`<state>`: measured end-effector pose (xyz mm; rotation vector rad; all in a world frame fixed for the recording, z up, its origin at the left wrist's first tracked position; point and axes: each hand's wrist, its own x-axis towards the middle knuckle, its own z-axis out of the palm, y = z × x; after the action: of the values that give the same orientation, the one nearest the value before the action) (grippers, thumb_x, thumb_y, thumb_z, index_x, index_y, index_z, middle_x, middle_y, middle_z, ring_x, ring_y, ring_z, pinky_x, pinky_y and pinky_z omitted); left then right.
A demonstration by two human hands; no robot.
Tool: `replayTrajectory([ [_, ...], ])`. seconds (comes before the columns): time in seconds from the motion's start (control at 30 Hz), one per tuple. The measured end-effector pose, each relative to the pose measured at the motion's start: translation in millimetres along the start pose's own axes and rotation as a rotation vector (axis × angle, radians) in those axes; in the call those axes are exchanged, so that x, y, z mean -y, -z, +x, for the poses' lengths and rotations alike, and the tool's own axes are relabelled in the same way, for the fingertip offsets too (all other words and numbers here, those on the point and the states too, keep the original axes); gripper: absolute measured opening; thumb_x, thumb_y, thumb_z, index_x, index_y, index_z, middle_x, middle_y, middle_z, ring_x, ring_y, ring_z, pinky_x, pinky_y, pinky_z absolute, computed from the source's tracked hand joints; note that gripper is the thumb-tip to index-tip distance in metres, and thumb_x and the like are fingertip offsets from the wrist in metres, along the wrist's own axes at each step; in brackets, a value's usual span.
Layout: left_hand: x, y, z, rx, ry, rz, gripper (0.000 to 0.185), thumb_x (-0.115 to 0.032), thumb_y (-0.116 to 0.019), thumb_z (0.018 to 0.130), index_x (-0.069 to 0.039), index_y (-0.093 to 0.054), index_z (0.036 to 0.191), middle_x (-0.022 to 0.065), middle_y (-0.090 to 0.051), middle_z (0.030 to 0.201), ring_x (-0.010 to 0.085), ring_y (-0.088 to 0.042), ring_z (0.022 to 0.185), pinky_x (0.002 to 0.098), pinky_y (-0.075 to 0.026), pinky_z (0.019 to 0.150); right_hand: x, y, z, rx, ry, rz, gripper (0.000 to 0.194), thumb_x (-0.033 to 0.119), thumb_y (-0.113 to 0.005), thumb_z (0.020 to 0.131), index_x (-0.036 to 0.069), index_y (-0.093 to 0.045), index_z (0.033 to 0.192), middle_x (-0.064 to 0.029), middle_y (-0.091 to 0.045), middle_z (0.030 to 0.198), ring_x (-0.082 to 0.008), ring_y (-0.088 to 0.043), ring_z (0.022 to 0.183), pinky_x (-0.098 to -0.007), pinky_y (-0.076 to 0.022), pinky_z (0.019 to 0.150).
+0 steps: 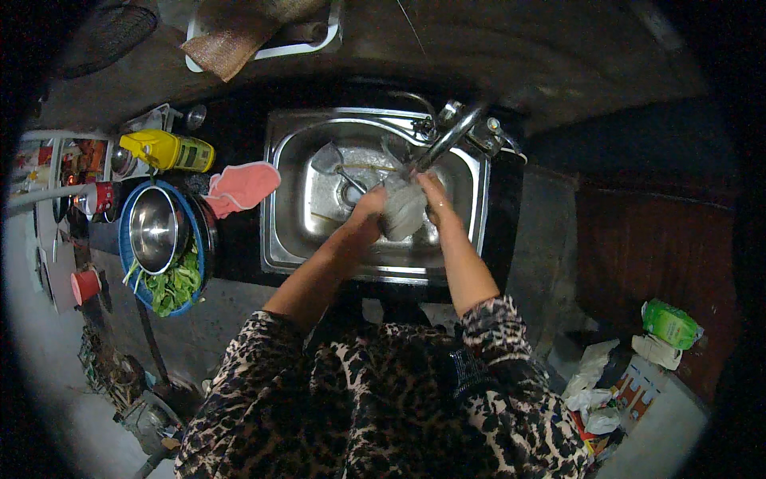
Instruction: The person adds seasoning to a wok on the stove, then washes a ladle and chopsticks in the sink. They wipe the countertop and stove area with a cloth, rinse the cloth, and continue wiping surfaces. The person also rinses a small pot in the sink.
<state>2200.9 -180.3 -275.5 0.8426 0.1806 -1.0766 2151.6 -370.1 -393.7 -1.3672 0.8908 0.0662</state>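
Both my hands are over the stainless steel sink (287, 239), below the chrome faucet (455, 138). Between them hangs a blurred greyish-white cloth (404, 206). My left hand (371, 205) grips its left side, and my right hand (433, 191) holds its upper right edge close under the spout. Drops of water glint on the right wrist. Left of the cloth, a utensil with a pale, wide head (327, 158) lies in the basin, its handle reaching toward the drain. A thin stick (368, 167) lies behind that handle.
On the left stand a yellow bottle (170, 151), a pink cloth (244, 185), and a blue basin (127, 269) holding a metal bowl (154, 230) and leafy greens (175, 284). A green package (671, 324) sits far right, near a box (658, 407).
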Motion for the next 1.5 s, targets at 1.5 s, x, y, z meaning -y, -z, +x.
replayTrajectory([
  [1.5,-40,-16,-48,-0.244,0.071,0.087,0.043,-0.011,-0.053,0.097,0.001,-0.04,0.136,0.0105,-0.056,0.129,0.0191,-0.059,0.11,0.0348,-0.047,0.098,86,-42,-76,0.258,0.365,-0.56,0.039,0.034,-0.069,0.084,0.01,-0.061,0.114,-0.0083,-0.059,0.12,-0.0278,-0.062,0.101,-0.0393,-0.0511,0.082],
])
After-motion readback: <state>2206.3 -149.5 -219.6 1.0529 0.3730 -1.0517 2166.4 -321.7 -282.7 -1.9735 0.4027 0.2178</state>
